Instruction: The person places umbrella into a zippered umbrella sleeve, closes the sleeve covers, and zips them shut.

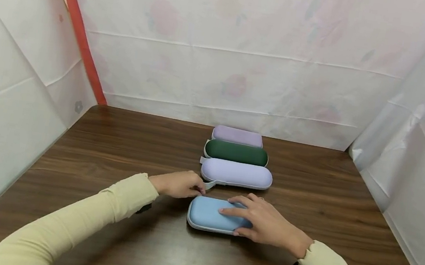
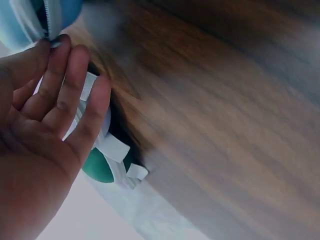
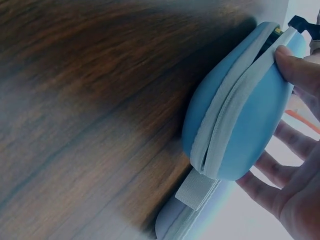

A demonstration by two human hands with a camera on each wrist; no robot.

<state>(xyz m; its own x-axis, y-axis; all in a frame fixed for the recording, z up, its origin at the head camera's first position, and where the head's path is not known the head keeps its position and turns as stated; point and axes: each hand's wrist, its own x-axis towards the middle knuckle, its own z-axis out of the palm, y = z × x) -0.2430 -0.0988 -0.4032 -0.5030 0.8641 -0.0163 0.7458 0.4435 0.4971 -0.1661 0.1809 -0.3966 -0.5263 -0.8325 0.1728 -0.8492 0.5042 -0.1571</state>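
Note:
A light blue zip-up glasses case [image 1: 204, 214] lies on the brown table in front of me. My right hand [image 1: 265, 222] holds its right part, thumb at the near edge and fingers over the top and far side. At the left end, my left hand [image 1: 182, 184] pinches the small zipper pull [image 2: 56, 44] between thumb and fingertip. In the right wrist view the zipper [image 3: 260, 52] gapes near the right thumb, showing a dark inside with a yellowish bit. Just beyond the left fingers is a pale strap [image 1: 209, 185].
Behind the blue case, a lavender case [image 1: 237, 173], a dark green case [image 1: 236, 152] and a mauve case [image 1: 237, 136] lie in a row going back. White patterned sheeting [image 1: 212, 77] hangs behind the wood-grain table [image 1: 133, 139] and along both sides.

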